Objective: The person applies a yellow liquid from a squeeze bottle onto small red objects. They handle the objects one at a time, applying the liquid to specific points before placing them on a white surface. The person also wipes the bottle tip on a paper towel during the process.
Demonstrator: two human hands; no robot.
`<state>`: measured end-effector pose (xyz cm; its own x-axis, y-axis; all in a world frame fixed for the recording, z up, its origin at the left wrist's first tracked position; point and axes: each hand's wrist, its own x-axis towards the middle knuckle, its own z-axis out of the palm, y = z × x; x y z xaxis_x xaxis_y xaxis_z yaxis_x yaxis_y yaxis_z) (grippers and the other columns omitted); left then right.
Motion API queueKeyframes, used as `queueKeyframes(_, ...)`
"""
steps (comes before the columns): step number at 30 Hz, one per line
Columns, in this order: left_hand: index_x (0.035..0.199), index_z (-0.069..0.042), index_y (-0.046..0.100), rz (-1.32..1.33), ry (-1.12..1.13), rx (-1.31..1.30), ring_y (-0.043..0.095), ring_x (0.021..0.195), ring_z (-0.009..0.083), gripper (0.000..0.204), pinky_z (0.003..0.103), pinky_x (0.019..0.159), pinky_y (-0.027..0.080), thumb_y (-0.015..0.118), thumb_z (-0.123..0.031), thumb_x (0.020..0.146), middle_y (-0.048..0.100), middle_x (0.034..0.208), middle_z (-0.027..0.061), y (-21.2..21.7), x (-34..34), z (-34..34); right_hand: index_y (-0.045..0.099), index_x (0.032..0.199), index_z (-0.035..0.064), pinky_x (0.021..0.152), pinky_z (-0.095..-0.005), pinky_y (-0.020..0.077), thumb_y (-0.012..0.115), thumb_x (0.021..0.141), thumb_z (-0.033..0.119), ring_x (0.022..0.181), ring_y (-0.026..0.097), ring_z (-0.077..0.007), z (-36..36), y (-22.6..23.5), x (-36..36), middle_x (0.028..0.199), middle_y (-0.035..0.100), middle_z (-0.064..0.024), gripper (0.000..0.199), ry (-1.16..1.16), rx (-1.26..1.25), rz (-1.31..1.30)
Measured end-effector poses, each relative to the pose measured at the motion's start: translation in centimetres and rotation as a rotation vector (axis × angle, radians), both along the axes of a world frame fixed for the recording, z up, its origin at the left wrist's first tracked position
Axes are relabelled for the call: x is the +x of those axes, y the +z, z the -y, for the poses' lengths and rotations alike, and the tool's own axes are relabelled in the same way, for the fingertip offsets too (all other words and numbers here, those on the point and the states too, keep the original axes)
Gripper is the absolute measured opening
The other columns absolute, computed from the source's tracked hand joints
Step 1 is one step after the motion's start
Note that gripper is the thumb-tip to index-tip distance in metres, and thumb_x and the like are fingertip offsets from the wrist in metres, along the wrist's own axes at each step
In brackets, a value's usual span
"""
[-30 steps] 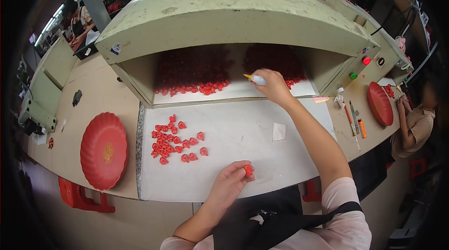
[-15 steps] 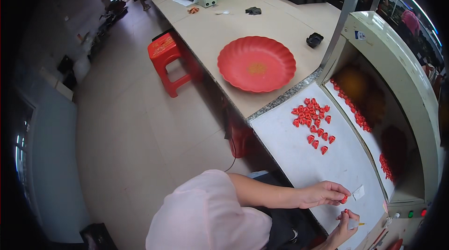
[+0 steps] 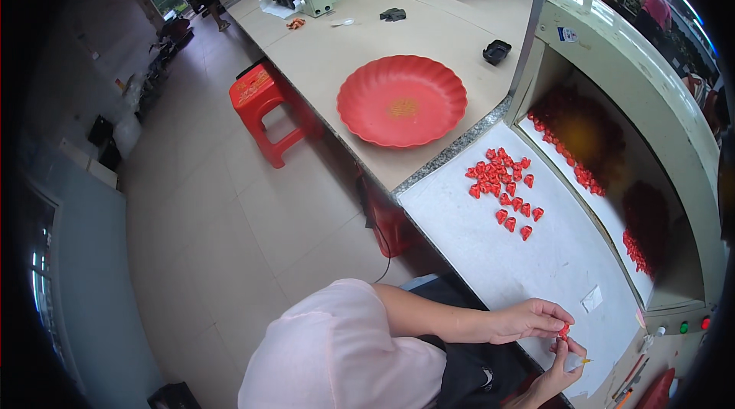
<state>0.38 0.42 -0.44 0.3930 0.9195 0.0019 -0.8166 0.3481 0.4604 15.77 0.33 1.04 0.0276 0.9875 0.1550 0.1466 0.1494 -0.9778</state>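
Roughly eighteen red pieces (image 3: pixel 504 185), one red plate (image 3: pixel 401 101)

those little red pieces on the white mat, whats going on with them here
A person at the bench pinches one small red piece in the left hand. The right hand, just below it, holds a small white tube with a yellow tip close to that piece. A loose cluster of red pieces lies further up the white mat, beside a big red dish.

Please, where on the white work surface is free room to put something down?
Free: the white surface between the cluster of red pieces and the hands, left and right. Crowded: around the cluster and the machine opening.
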Motion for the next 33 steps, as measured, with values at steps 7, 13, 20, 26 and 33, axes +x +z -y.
queueKeyframes(7, 0.109, -0.005, 0.052, 0.01, -0.038, -0.042, 0.05, 0.097, 0.0081, 0.027, 0.023, 0.087, 0.039, 0.055, -0.014, 0.084, 0.054, 0.101, 0.0009, -0.6, 0.0, -0.1, 0.059, 0.079, -0.0097, 0.063, -0.0257, 0.0469, 0.061, 0.071, -0.002, 0.067, 0.057, -0.0186, 0.6, 1.7, -1.0, 0.077, 0.061, -0.0151, 0.012, -0.059, 0.045, 0.12)
queueKeyframes(13, 0.109, -0.004, 0.052, 0.019, -0.037, -0.061, 0.05, 0.097, 0.0082, 0.027, 0.023, 0.087, 0.039, 0.054, -0.013, 0.084, 0.054, 0.101, 0.0011, -0.7, -0.2, 0.4, 0.059, 0.082, -0.0094, 0.063, -0.0259, 0.0468, 0.061, 0.071, -0.002, 0.068, 0.057, -0.019, 1.2, 1.7, -1.3, 0.078, 0.061, -0.0153, 0.014, -0.079, -0.071, 0.093)
queueKeyframes(20, 0.108, -0.002, 0.051, 0.035, -0.041, -0.067, 0.052, 0.097, 0.0114, 0.026, 0.026, 0.089, 0.038, 0.054, -0.012, 0.084, 0.056, 0.101, 0.0046, -0.7, 0.2, -0.4, 0.055, 0.078, -0.0033, 0.063, -0.0241, 0.0413, 0.058, 0.076, 0.0, 0.063, 0.05, -0.0132, 0.8, 0.1, 0.4, 0.074, 0.055, -0.0085, 0.005, -0.067, 0.033, 0.139)
queueKeyframes(26, 0.106, 0.0, 0.053, -0.074, 0.07, -0.112, 0.055, 0.087, 0.0157, 0.024, 0.03, 0.081, 0.042, 0.052, -0.007, 0.083, 0.058, 0.092, 0.0082, -0.6, -0.5, -0.1, 0.055, 0.075, -0.0056, 0.061, -0.0249, 0.044, 0.058, 0.069, -0.01, 0.063, 0.055, -0.0161, 0.1, 2.3, 0.0, 0.075, 0.058, -0.0137, 0.008, -0.056, -0.047, -0.236)
queueKeyframes(33, 0.101, 0.001, 0.056, -0.229, 0.06, -0.082, 0.056, 0.084, 0.0119, 0.021, 0.025, 0.078, 0.044, 0.056, -0.002, 0.081, 0.06, 0.09, 0.0072, 0.4, 0.2, -0.2, 0.058, 0.079, -0.0047, 0.062, -0.0223, 0.0451, 0.06, 0.069, -0.012, 0.069, 0.056, -0.0141, 0.7, 2.2, 0.1, 0.08, 0.059, -0.013, 0.013, 0.045, -0.051, -0.251)
